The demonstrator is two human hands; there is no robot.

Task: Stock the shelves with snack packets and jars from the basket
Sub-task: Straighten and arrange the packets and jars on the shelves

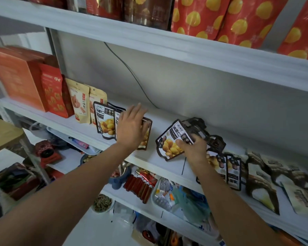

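Note:
On the middle white shelf [89,128] stand upright black-edged chestnut packets [104,121]. My left hand [132,126] lies flat with straight fingers against the front of the rightmost standing packet [144,139]. My right hand [194,150] grips a tilted chestnut packet [171,141] at its lower right corner, just above the shelf. Behind that hand, more dark packets [212,137] lie in a loose pile. No basket is in view.
Beige snack packets [80,103], a red packet [52,93] and an orange box [16,75] fill the shelf's left end. Flat packets [260,176] lie at the right. Red bags with yellow dots [220,18] stand on the upper shelf. A black cable [132,73] hangs on the back wall. Cluttered lower shelves [146,185] sit below.

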